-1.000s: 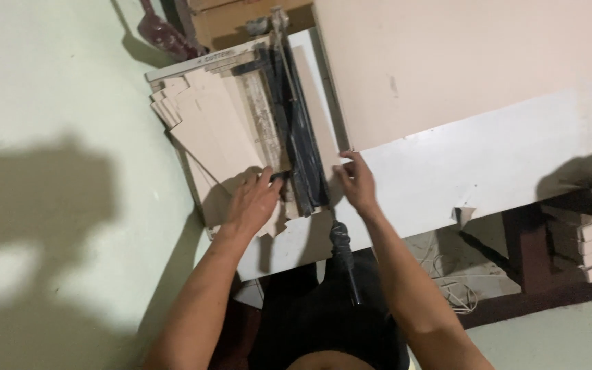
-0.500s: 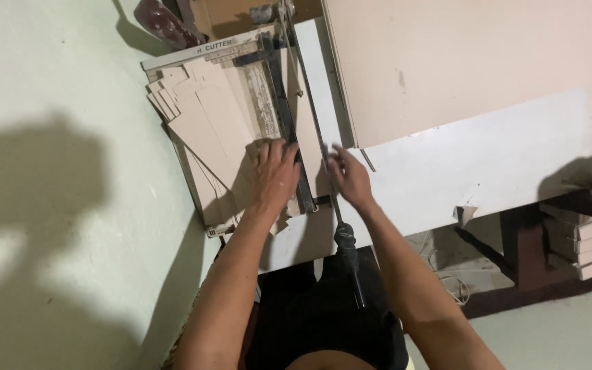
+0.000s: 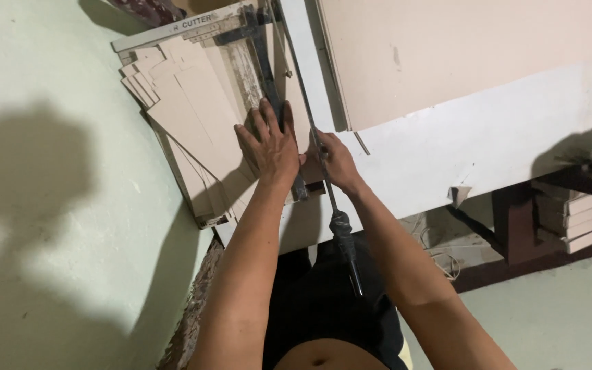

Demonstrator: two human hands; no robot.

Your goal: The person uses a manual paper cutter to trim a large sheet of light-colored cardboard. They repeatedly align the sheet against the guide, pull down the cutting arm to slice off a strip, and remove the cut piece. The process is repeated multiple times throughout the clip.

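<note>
Left hand (image 3: 270, 142), fingers spread wide, pressed palm-down on the dark metal clamp bar (image 3: 268, 82) of a grey lever-arm paper cutter (image 3: 173, 29) and on the pale beige card strip beneath it. Right hand (image 3: 335, 162), fingers curled, rests just beside the left at the near end of the long thin steel blade arm (image 3: 303, 103); whether it grips the arm or only touches the card under it cannot be told. The blade arm's long axis runs away from the person, ending nearer them in a black taped handle (image 3: 346, 243), which lies below the right wrist, closer to the right hand than the left. A fanned stack of tan cardboard pieces (image 3: 179, 116) lies left of the clamp; a large cream board (image 3: 460, 48) lies to the right on the white table (image 3: 488, 157).
</note>
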